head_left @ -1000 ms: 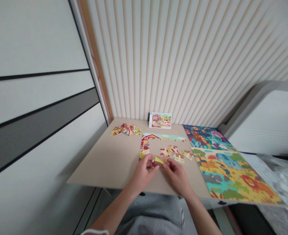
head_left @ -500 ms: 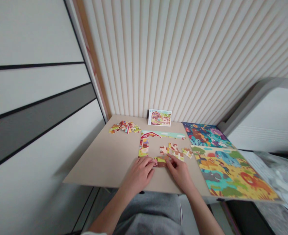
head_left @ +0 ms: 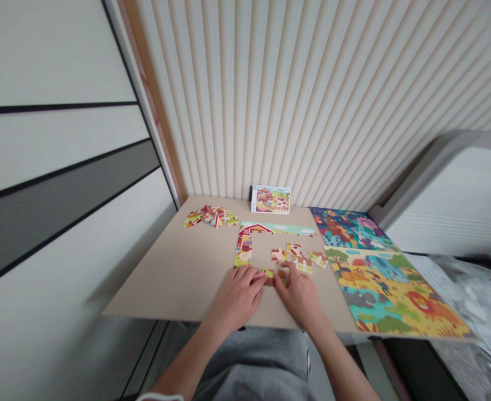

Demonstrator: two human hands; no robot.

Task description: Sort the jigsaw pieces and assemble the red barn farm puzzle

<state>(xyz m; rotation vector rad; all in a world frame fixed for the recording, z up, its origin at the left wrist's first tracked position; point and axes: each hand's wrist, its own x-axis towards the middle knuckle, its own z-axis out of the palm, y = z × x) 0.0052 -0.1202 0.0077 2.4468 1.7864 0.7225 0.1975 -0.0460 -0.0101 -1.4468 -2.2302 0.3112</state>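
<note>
My left hand (head_left: 237,292) and my right hand (head_left: 299,295) lie side by side on a tan board (head_left: 178,273), fingers pressed down on a small green and brown puzzle piece (head_left: 273,273) between them. Just beyond the fingertips lies a partly built farm puzzle (head_left: 253,236) with a red barn, its top and left edges joined. A cluster of joined cow pieces (head_left: 297,257) sits a little to the right of it.
A heap of loose pieces (head_left: 209,216) lies at the board's far left. A small reference picture (head_left: 271,199) leans against the ribbed wall. A finished colourful animal puzzle (head_left: 379,273) covers the board's right side. A white cabinet (head_left: 458,206) stands at the right.
Both hands have lowered the piece from a raised pinch down onto the board, fingers now pressing it flat. The view has shifted slightly.
</note>
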